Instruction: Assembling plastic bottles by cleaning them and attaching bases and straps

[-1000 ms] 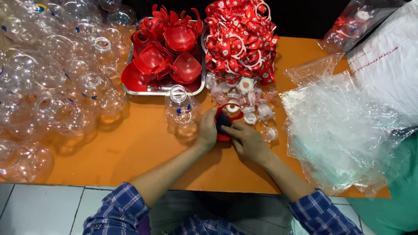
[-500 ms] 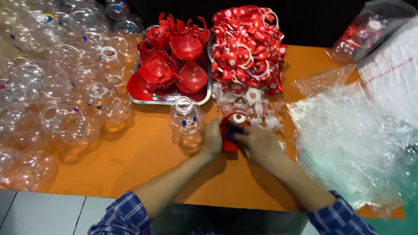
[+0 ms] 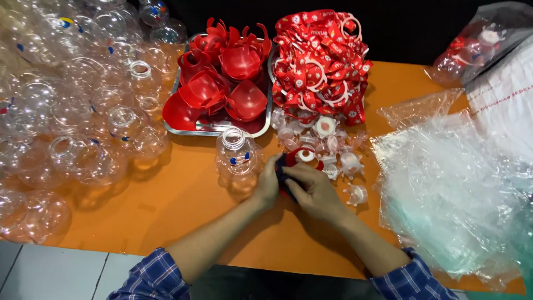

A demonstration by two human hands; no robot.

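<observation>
Both my hands meet over the orange table point(image 3: 183, 205) around a small red strap with a white ring point(image 3: 304, 156). My left hand point(image 3: 270, 182) cups its left side. Fingers of my right hand point(image 3: 313, 189) pinch it from the right. Just left of my hands stands a clear plastic bottle point(image 3: 236, 158), upright with an open neck. Several small clear and white caps point(image 3: 338, 150) lie scattered just beyond my fingers.
A metal tray point(image 3: 189, 130) of red plastic cups sits behind the bottle. A heap of red printed straps point(image 3: 322, 61) lies to its right. Many clear round bottles point(image 3: 72, 111) crowd the left. Crumpled clear plastic bags point(image 3: 455, 189) cover the right side.
The view has shifted, so everything sits a little lower and to the right. My hands stay together on the red strap, fingers working it slightly.
</observation>
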